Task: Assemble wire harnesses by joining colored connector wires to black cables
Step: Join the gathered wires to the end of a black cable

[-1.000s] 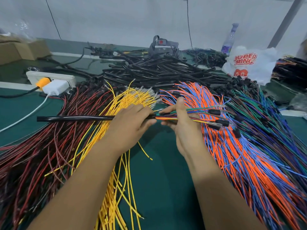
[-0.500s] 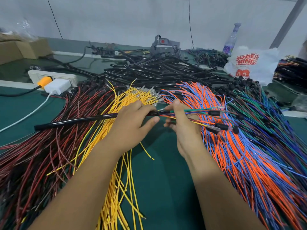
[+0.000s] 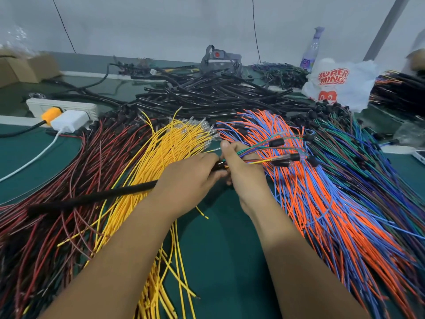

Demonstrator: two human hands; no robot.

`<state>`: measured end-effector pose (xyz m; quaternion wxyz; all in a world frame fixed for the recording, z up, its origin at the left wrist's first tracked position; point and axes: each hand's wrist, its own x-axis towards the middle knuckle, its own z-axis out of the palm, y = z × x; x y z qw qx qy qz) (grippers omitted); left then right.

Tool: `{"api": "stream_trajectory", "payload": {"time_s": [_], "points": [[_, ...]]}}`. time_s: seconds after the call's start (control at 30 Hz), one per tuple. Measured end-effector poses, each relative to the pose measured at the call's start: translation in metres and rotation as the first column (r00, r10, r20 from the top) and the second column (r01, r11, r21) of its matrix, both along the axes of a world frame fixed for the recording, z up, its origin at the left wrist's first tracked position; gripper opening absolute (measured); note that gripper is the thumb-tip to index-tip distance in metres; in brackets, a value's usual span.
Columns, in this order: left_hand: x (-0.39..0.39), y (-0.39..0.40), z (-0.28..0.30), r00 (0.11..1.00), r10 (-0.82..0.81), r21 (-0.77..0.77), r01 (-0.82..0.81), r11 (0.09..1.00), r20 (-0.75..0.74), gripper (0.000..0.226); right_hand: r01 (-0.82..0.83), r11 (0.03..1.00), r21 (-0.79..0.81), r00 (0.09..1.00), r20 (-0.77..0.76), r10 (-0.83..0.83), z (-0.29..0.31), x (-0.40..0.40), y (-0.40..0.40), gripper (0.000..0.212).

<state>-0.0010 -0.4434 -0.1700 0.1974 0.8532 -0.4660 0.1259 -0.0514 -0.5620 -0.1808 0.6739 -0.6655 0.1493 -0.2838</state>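
- Nearest us, our left hand [image 3: 190,173] has its fingers curled round the black cable [image 3: 96,198], which slants out over the yellow wires [image 3: 161,148].
- Just right of that cable's end, our right hand [image 3: 243,166] pinches the colored connector wires [image 3: 271,153].
- We judge that we are feeding the wires into the cable; next we should push them deeper.
- Beyond the cable lies the black cable pile [image 3: 207,95].

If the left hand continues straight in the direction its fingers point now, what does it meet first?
The left hand points right along the black cable it grips, so it would likely meet the right hand first; they already look nearly touching, though depth is unclear.
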Motion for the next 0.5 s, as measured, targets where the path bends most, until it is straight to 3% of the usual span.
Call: {"api": "stream_trajectory", "payload": {"time_s": [0.2, 0.37, 0.5], "points": [[0.005, 0.007, 0.001, 0.995, 0.057, -0.122, -0.067, 0.990, -0.079, 0.022, -0.124, 0.910, 0.397, 0.983, 0.172, 0.059, 0.010, -0.004, -0.001, 0.016], [0.016, 0.015, 0.000, 0.981, 0.064, -0.131, -0.089, 0.987, -0.184, 0.024, -0.138, 0.875, 0.463, 0.969, 0.245, 0.023, 0.012, -0.007, -0.001, 0.009], [0.018, 0.014, -0.003, 0.987, 0.100, -0.080, -0.110, 0.991, -0.126, 0.025, -0.092, 0.851, 0.517, 0.959, 0.277, -0.065, 0.013, -0.007, -0.004, 0.003]]}}
